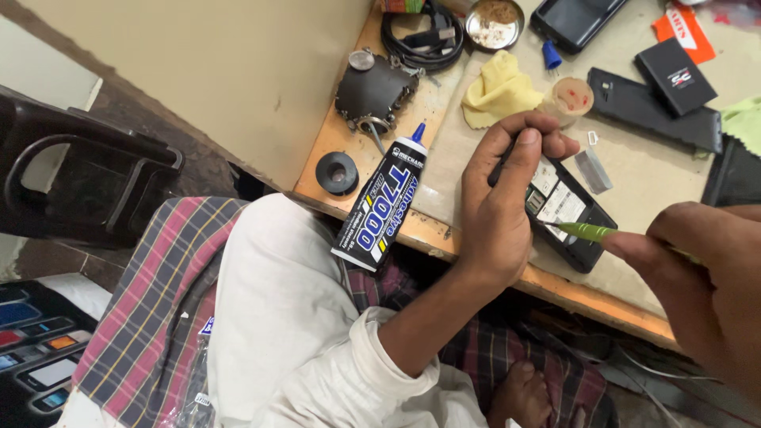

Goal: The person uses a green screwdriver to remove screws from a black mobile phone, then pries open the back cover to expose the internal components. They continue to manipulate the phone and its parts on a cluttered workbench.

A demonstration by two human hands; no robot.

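the left hand (pixel 499 202) lies on the near edge of the counter (pixel 412 127), its grip closed round the left side of a black phone (pixel 567 214) that lies with its back cover off, pale labels showing inside. the thumb and forefinger curl over the phone's far left corner. the right hand (pixel 701 277) comes in from the right, its grip pinched shut on a green-handled tool (pixel 590 231) whose thin tip points left and rests on the open back of the phone, near its middle.

just left of the left hand a black glue tube (pixel 383 204) with a blue nozzle lies slantwise, its near end hanging over the counter edge. farther left sits a small black ring (pixel 337 173), and beyond it a dark metal part (pixel 372 91). a yellow cloth (pixel 498 91) lies crumpled just far of the left hand, with a small round tub (pixel 569 99) beside it. a silver strip (pixel 593 170) lies right of the phone's far end. another dark phone (pixel 650 107) lies farther off to the right. below the counter, the person's pale sleeve and checked cloth show.
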